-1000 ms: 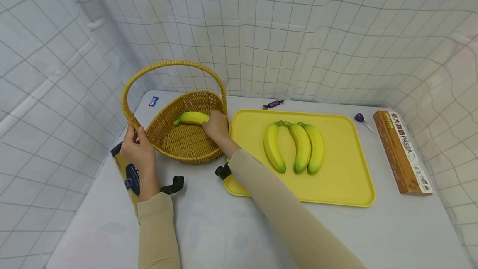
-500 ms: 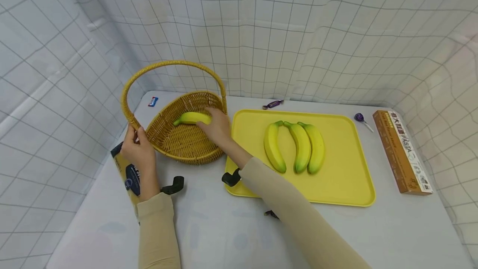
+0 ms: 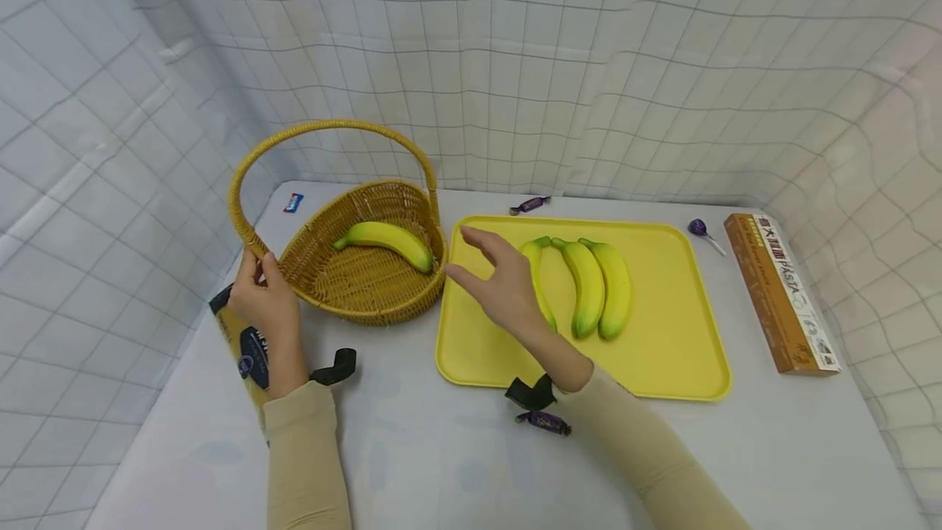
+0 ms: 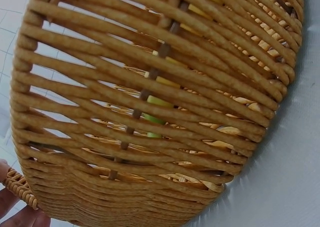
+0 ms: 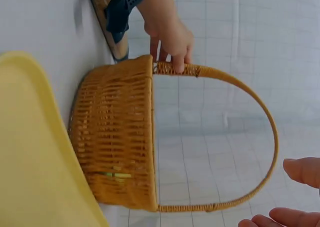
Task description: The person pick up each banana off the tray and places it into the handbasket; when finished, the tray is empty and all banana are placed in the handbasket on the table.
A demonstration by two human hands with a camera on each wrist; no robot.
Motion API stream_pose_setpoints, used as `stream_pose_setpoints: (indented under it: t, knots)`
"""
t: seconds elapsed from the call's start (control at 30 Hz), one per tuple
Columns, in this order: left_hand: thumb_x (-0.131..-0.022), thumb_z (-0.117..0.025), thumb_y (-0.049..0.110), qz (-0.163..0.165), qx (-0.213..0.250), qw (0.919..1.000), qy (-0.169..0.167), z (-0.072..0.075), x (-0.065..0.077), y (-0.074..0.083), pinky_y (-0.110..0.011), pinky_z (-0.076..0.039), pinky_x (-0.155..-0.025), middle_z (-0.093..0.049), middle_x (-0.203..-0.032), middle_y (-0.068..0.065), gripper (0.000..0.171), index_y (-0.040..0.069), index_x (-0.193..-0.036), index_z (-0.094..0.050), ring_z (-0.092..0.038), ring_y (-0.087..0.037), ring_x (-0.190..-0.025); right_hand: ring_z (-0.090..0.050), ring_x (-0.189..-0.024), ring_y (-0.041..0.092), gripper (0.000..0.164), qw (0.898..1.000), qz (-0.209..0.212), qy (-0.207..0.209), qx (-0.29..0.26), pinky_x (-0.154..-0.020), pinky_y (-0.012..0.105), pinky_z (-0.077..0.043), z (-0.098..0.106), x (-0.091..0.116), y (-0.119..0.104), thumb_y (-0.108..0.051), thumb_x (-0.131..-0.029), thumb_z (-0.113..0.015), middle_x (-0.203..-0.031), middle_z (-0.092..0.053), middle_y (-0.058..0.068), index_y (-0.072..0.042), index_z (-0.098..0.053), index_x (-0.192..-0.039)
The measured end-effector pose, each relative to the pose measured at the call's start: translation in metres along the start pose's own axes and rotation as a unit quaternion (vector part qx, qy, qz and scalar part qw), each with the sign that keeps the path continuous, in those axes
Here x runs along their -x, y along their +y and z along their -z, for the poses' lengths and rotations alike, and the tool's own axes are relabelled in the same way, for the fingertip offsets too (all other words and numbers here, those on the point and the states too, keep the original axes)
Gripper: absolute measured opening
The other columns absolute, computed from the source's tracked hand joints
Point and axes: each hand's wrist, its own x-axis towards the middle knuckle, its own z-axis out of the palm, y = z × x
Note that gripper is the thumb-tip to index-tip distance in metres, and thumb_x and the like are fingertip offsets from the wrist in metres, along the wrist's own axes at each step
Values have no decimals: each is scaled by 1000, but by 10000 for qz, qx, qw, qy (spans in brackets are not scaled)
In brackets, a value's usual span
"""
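A wicker basket point(image 3: 368, 313) with a tall hoop handle stands at the left, and one banana point(image 3: 390, 242) lies inside it. My left hand point(image 3: 268, 301) pinches the foot of the handle on the left side; the left wrist view shows the woven wall up close. My right hand point(image 3: 508, 280) hovers over the left part of a yellow tray point(image 3: 677, 334), thumb and fingers spread, holding nothing. Behind it a banana point(image 3: 537, 268) is partly hidden. Two more bananas point(image 3: 586, 289) lie side by side near the tray's middle.
A pasta box point(image 3: 780, 297) lies right of the tray, near a purple lollipop point(image 3: 697, 227). Purple wrapped candies lie behind the tray point(image 3: 530, 204) and before it point(image 3: 545, 422). A small blue-red packet point(image 3: 293, 203) sits behind the basket; a dark-and-tan package point(image 3: 246, 350) lies under my left forearm.
My right hand has let go of the banana in the basket and moved right, out over the tray. The left hand keeps its hold on the handle. The view has shifted slightly.
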Motion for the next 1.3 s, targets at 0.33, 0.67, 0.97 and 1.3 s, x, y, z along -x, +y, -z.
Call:
stream_pose_setpoints:
  t: [0.33,0.67,0.97,1.3]
  knots:
    - [-99,-56,19,-195,49,9998,56,3,-2,1,-7,-42,-71,-73,-105,-11,24,9,-112,-74,-63,2,-94,-53,-128,27,56,9955,-279,882,212,-110,37,-39,80,36,34,-12,-85,-75,-135,-59,13,-4,-55,-137]
    - [-99,-56,20,-40,6,10000,21,3,0,4,-9,-44,-73,-74,-109,-7,25,11,-114,-74,-66,-8,-100,-48,-132,30,59,9817,-1008,1431,744,-111,43,-37,131,55,73,-14,-87,-73,-140,-53,15,-4,-50,-141]
    - [-99,-56,20,32,-74,10000,-1,2,1,4,-10,-44,-74,-73,-110,-6,26,11,-116,-73,-64,-3,-98,-37,-140,34,69,9735,-1508,1538,765,-115,48,-30,142,58,96,-19,-88,-72,-151,-41,18,-3,-41,-147]
    - [-99,-55,21,91,-39,9999,-22,1,1,3,-11,-45,-74,-73,-111,-5,27,16,-120,-72,-63,0,-96,-33,-142,37,82,9649,-2013,1298,1079,-114,51,-30,145,58,115,-29,-89,-72,-156,-32,19,-4,-28,-153]
